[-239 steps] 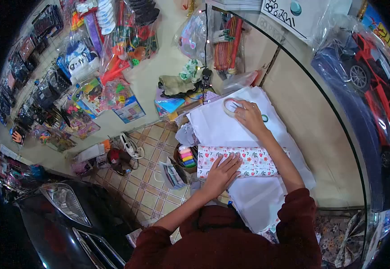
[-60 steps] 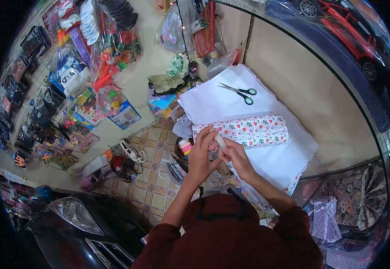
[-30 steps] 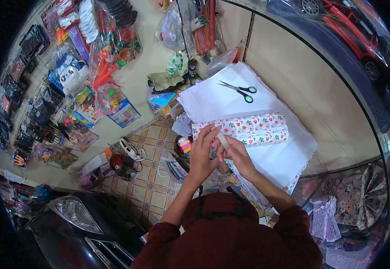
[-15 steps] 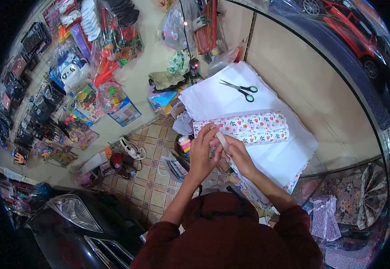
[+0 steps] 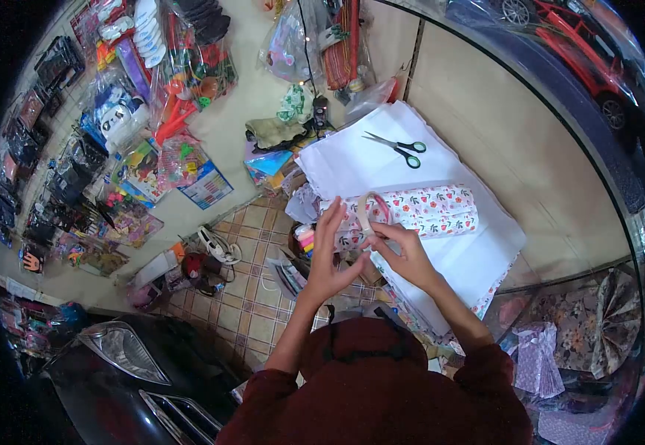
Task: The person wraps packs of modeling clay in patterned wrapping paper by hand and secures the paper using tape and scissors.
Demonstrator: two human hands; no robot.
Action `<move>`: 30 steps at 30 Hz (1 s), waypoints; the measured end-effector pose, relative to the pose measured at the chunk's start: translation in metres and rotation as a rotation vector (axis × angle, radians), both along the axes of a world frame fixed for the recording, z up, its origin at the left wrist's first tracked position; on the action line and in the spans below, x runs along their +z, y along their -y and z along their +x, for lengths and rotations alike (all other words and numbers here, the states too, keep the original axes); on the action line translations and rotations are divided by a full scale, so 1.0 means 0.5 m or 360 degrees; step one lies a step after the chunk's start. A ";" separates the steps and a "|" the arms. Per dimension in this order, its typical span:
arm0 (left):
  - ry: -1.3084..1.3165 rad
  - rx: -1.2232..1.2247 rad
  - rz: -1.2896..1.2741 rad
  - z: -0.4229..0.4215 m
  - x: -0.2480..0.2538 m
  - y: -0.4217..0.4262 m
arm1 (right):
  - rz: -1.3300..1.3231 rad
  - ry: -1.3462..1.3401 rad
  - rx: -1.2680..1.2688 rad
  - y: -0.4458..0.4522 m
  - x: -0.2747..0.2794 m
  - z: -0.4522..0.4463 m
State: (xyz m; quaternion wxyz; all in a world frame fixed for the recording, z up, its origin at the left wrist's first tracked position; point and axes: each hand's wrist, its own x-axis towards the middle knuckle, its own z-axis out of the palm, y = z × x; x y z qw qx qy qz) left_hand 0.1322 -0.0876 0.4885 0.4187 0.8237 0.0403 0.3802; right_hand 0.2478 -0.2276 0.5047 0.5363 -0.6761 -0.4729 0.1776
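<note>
My right hand pinches a roll of adhesive tape at its lower edge, its ring standing up over a bundle of floral-patterned paper. To the left, my left hand is raised with fingers stretched and thumb apart, and nothing shows in it. The floral bundle lies across large white paper sheets, whose lower edge shows the same floral print. Scissors with black and green handles rest on the white paper above the bundle, blades pointing left.
A tiled floor spreads to the left, with a white cable-like item on it. Bagged toys hang along the wall. A black ride-on vehicle stands lower left. Boxed toy cars are at upper right.
My hands have moved apart. My left hand has opened and let go, while the tape roll stays in my right hand, now turned so its ring shows.
</note>
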 end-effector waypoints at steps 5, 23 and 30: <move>0.0004 -0.0003 0.0020 -0.004 -0.015 -0.013 | 0.0045 0.0548 -0.0102 -0.004 0.006 0.002; 0.0243 0.0338 0.0484 0.003 -0.024 -0.021 | -0.0256 0.1096 -0.0002 -0.015 0.040 0.001; 0.0222 0.0300 0.0543 0.010 -0.022 -0.034 | -0.0288 0.1231 0.0056 -0.018 0.038 0.009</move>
